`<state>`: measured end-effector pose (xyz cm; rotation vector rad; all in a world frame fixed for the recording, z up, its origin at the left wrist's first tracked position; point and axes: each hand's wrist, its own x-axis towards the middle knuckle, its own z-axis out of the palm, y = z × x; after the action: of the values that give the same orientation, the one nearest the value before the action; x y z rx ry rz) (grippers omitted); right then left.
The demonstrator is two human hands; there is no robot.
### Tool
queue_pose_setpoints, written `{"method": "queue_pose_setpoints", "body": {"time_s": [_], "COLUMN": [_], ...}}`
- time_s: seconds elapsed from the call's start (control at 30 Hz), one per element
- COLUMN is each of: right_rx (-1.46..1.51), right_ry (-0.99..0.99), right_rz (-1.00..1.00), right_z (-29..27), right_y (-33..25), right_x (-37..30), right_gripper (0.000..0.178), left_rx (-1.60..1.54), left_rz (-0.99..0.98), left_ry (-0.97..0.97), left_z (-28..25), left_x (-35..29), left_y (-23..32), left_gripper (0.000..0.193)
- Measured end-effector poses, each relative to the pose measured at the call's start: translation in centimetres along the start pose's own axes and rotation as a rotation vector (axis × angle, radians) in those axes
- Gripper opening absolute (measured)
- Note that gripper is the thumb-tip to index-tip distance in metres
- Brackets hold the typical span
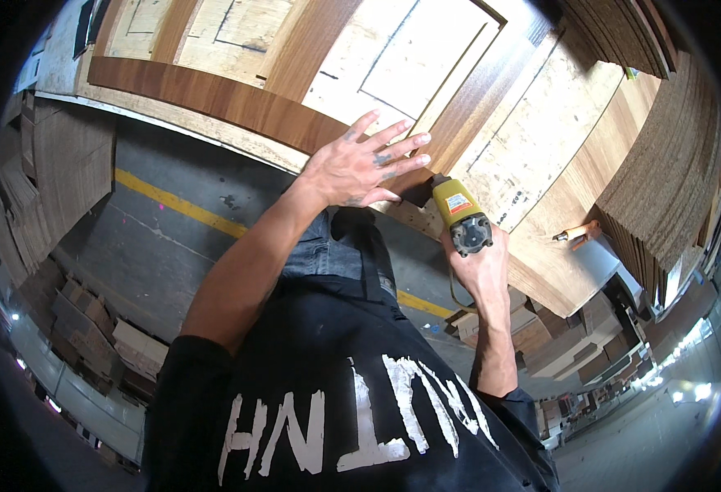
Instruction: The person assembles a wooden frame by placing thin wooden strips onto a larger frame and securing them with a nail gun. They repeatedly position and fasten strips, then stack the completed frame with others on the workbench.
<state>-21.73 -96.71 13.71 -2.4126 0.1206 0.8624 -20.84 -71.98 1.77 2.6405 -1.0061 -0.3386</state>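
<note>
Black shirt point(319, 353), white lettering point(377, 453), dark jeans point(313, 252)

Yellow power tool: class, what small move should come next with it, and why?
Perhaps align the yellow power tool with the near edge of the brown frame: the right hand grips the tool, its nose looks close to that edge, and the left hand spreads open over the frame.

V. bright glare up top, R of ctr, washing out pale desk point(553, 271); sheen on brown wood strip point(477, 102). Floor point(149, 266) & black shirt point(311, 328) dim. Small lights point(702, 391) flare lower R. Fisheye rim black, edges bent; ctr fairly sharp, periphery soft.
</note>
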Motion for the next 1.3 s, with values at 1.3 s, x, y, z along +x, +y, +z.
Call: {"method": "queue_pose_setpoints", "body": {"time_s": [1.3], "right_rx": [0.08], "right_ry": [0.063], "right_rz": [0.139], "right_z": [1.8], "right_y": [-1.6], "right_x": [-0.8], "right_gripper": [0.037], "left_rx": [0.046], "left_rz": [-0.057], "left_ry": [0.035], "left_z": [-2.5], "left_x": [-6.1], "left_y": [-9.0], "left_gripper": [0.105]}}
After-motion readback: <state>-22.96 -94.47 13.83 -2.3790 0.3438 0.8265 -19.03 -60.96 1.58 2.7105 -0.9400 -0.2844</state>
